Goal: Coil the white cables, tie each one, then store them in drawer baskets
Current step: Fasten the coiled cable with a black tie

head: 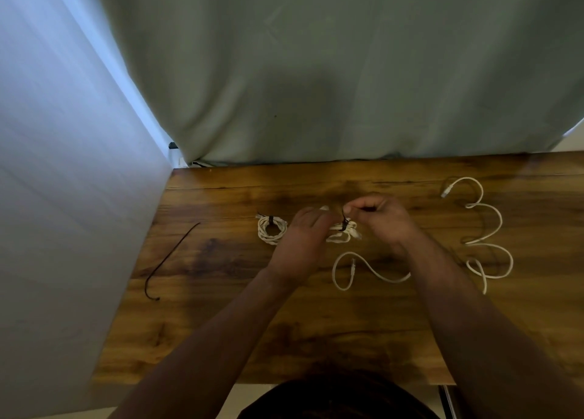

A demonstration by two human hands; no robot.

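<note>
A coiled white cable (344,231) lies mid-table between my hands. My left hand (303,232) is closed on its left side. My right hand (384,216) pinches the end of a black tie (343,219) wrapped around this coil. To the left lies another white coil (271,230), bound with a black tie. A loose white cable (354,271) curls just in front of my hands. A longer loose white cable (488,229) snakes along the right side of the table.
A spare black tie (170,257) lies on the left part of the wooden table (316,330). A grey-green curtain (316,71) hangs behind the table, and a white wall (63,197) stands at the left. No drawer baskets are in view.
</note>
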